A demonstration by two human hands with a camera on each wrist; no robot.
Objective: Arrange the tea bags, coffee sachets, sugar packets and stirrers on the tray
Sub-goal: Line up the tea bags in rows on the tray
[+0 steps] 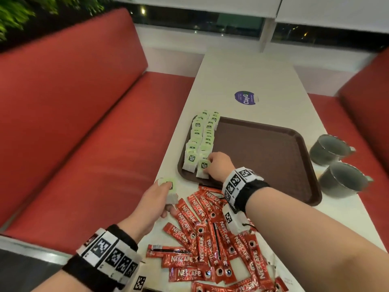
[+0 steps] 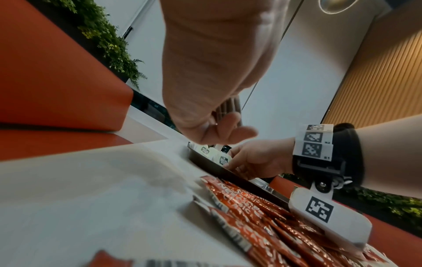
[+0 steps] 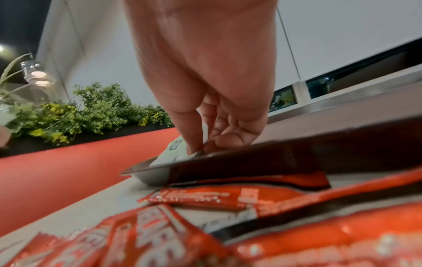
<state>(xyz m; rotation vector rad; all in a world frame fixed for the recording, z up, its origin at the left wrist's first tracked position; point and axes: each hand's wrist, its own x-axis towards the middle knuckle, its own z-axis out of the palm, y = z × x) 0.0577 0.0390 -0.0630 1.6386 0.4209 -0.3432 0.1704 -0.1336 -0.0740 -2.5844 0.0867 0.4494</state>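
Observation:
Green-and-white tea bags (image 1: 200,138) stand in two overlapping rows along the left side of the brown tray (image 1: 269,157). My right hand (image 1: 207,168) reaches over the tray's near rim and pinches the nearest tea bag (image 1: 202,169) of the right row; the right wrist view shows thumb and fingers on that tea bag (image 3: 173,151) just inside the tray rim (image 3: 228,159). My left hand (image 1: 168,199) hovers off the tray's near left corner and grips a small stack of tea bags (image 1: 171,189). Red coffee sachets (image 1: 212,239) lie heaped on the table in front of the tray.
Two grey cups (image 1: 328,148) (image 1: 343,178) stand right of the tray near the table edge. A round blue sticker (image 1: 246,98) sits beyond the tray. Red bench seats (image 1: 94,144) flank the white table (image 1: 248,76). Most of the tray's floor is bare.

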